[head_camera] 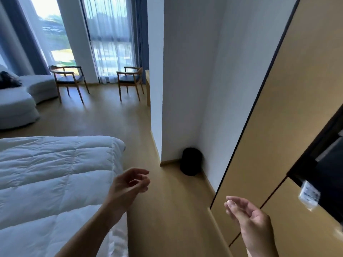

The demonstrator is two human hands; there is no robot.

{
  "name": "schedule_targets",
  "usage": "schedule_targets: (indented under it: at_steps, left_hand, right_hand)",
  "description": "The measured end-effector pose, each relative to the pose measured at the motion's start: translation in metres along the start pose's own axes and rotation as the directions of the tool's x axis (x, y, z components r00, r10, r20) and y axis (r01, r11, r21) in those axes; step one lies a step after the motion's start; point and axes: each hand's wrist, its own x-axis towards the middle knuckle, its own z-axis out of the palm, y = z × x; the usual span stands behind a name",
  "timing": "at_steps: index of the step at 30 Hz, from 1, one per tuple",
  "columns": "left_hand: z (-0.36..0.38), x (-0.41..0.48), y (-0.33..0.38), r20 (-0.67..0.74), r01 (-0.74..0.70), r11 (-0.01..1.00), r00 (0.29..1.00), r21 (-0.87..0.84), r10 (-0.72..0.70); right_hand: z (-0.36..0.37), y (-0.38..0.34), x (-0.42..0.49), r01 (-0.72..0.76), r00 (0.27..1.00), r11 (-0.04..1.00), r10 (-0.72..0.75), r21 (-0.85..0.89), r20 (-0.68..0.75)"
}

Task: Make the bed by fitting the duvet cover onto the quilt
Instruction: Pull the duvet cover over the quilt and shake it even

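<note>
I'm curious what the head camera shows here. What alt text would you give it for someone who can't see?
A person's empty left hand and right hand are raised, fingers relaxed, above a wooden floor beside a bed with a bare white quilt. Beyond stand two wooden chairs before curtained windows, and a black bin in a wall corner.

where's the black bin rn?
Head view, centre-right: the black bin stands on the wood floor in the white wall corner, right of the quilt.
</note>
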Motion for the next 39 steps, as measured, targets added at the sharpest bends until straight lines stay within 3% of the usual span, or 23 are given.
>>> schedule_targets:
  at_steps: [5, 9, 17, 21, 23, 28, 34, 39]
  left_hand:
    - [0.015, 0.047, -0.001, -0.259, -0.023, 0.998, 0.965, 0.054, 0.037]
    - [0.020, 0.081, 0.004, -0.436, -0.009, 0.990, 0.897, 0.137, 0.069]
    - [-0.027, 0.144, -0.004, -0.730, 0.103, 0.981, 0.681, 0.167, 0.053]
    - [-0.081, 0.209, -0.012, -0.855, 0.131, 0.989, 0.518, 0.064, -0.014]
    - [-0.110, 0.248, -0.012, -0.878, 0.130, 0.989, 0.479, 0.065, -0.005]
    - [-0.177, 0.339, 0.005, -0.827, 0.100, 0.981, 0.555, 0.166, 0.083]
    - [-0.245, 0.432, 0.000, -0.887, 0.166, 0.982, 0.462, 0.089, 0.003]
    - [-0.302, 0.505, -0.015, -0.941, 0.143, 0.988, 0.337, 0.061, 0.009]
  right_hand:
    - [0.035, -0.009, 0.121, 0.034, 0.982, 0.999, -0.037, 0.019, 0.184]
    - [0.081, -0.034, 0.210, -0.003, 0.931, 0.997, -0.024, 0.073, 0.364]
    - [0.228, -0.051, 0.329, -0.080, 0.764, 0.993, 0.009, 0.081, 0.646]
    - [0.332, -0.048, 0.382, -0.060, 0.670, 0.994, -0.026, 0.089, 0.742]
    - [0.387, -0.051, 0.409, -0.050, 0.643, 0.995, -0.036, 0.089, 0.765]
    - [0.517, -0.062, 0.459, 0.012, 0.564, 0.999, -0.045, 0.047, 0.825]
    - [0.659, -0.055, 0.517, -0.015, 0.459, 0.999, -0.040, 0.052, 0.888]
    - [0.801, -0.046, 0.561, 0.016, 0.318, 0.998, -0.056, 0.053, 0.946]
